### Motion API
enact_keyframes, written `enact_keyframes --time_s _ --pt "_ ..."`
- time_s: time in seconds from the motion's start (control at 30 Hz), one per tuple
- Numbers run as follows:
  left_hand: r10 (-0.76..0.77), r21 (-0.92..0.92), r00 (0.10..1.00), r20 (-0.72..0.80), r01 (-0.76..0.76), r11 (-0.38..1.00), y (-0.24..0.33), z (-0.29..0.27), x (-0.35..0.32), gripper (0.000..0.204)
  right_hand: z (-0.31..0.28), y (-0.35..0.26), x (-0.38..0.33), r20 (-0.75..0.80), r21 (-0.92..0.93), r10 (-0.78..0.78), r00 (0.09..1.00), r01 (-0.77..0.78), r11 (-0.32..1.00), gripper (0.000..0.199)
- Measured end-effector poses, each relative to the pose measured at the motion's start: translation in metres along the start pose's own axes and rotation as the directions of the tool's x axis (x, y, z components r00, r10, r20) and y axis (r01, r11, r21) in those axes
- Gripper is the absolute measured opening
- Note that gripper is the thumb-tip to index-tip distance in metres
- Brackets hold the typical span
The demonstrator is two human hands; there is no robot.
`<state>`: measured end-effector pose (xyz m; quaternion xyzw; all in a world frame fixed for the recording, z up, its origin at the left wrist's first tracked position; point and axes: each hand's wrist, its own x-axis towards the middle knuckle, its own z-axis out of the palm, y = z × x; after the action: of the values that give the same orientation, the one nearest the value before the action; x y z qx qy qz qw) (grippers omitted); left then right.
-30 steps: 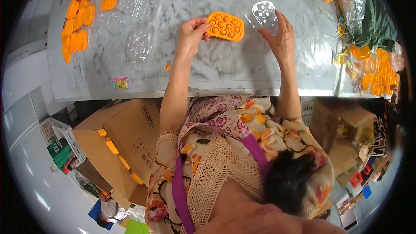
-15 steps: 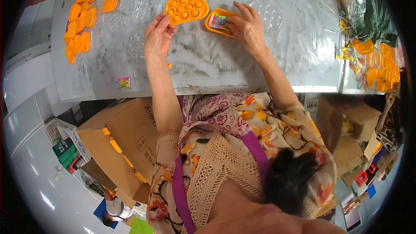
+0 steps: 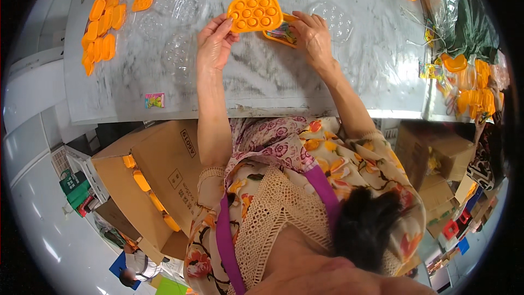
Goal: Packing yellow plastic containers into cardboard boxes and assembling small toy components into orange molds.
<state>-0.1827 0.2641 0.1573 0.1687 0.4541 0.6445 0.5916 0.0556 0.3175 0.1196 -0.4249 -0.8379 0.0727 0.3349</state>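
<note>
Holding an orange bubble tray (image 3: pixel 255 14) up over the marble table (image 3: pixel 262 76), left hand (image 3: pixel 214 43) pinching its left edge with thumb and fingertips; right hand (image 3: pixel 312 37) lies fingers spread over a second orange tray (image 3: pixel 279 34) with a colourful card in it; clear blister shell (image 3: pixel 332 17) just beside it; more orange trays (image 3: pixel 101 33) stacked far left.

two hands (image 3: pixel 215 43), one orange bubble tray (image 3: pixel 255 13), two cardboard boxes (image 3: pixel 164 169)
</note>
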Motion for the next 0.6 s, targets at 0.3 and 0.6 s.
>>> enact_keyframes --time_s 0.3,0.6 --pt "-0.127 0.238 0.989 0.071 0.106 0.965 -0.036 0.027 0.011 0.018 -0.065 0.024 -0.009 -0.069 -0.116 0.177 0.982 -0.184 0.976 0.05" --pt "-0.077 0.674 0.994 -0.078 0.109 0.73 -0.044 0.038 0.018 0.021 -0.067 0.063 -0.006 0.047 -0.064 0.224 0.973 -0.221 0.973 0.063"
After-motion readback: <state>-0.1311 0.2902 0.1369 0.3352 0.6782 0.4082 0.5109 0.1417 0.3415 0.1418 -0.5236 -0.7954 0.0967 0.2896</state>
